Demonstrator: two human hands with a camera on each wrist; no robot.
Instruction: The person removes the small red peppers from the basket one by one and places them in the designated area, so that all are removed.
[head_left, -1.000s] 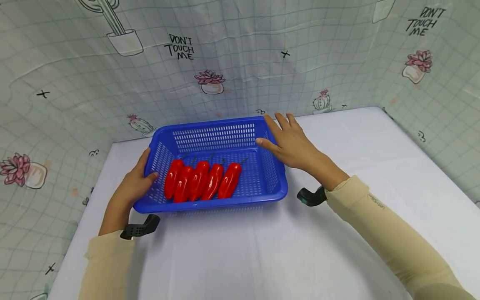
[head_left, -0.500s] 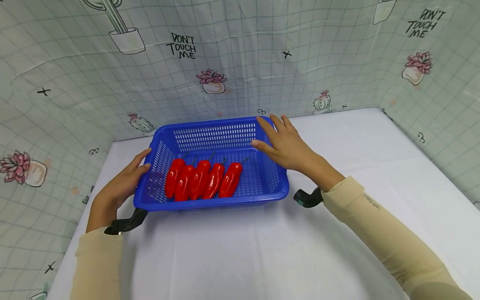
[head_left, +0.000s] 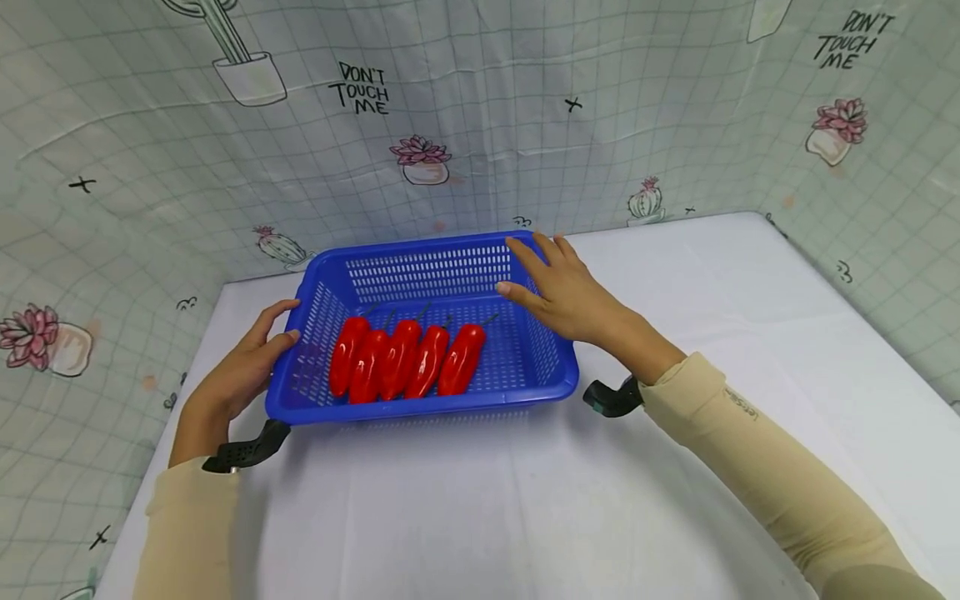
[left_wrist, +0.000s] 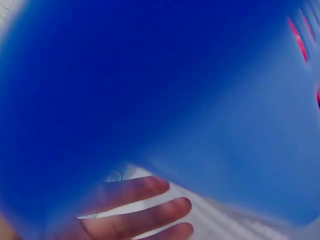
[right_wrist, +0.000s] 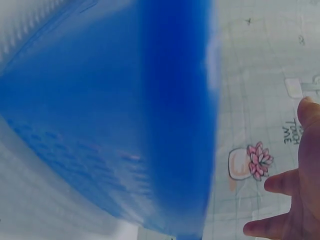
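Note:
A blue perforated plastic basket (head_left: 450, 406) stands on the white-covered table. Inside, toward its left and front, several glossy red peppers (head_left: 397, 360) lie side by side, with thin dark stems toward the back. My left hand (head_left: 238, 367) is at the basket's left side, thumb and index fingertips at the outer rim; the left wrist view shows its other fingers (left_wrist: 145, 217) spread and fairly straight beside the blue wall. Over the basket's right rim, my right hand (head_left: 573, 300) is spread with fingers extended and holds nothing. In the right wrist view its fingers (right_wrist: 280, 182) appear apart from the rim.
White cloth (head_left: 435, 508) covers the table. A grid-patterned curtain (head_left: 495, 108) with printed plants and lettering hangs behind and at both sides, close to the basket's back edge. Black wrist cameras (head_left: 251, 447) are strapped at both sleeves.
My left thumb has come out from inside the rim, and that hand has shifted left. The right hand has moved slightly left over the basket. Basket and peppers stay practically in place.

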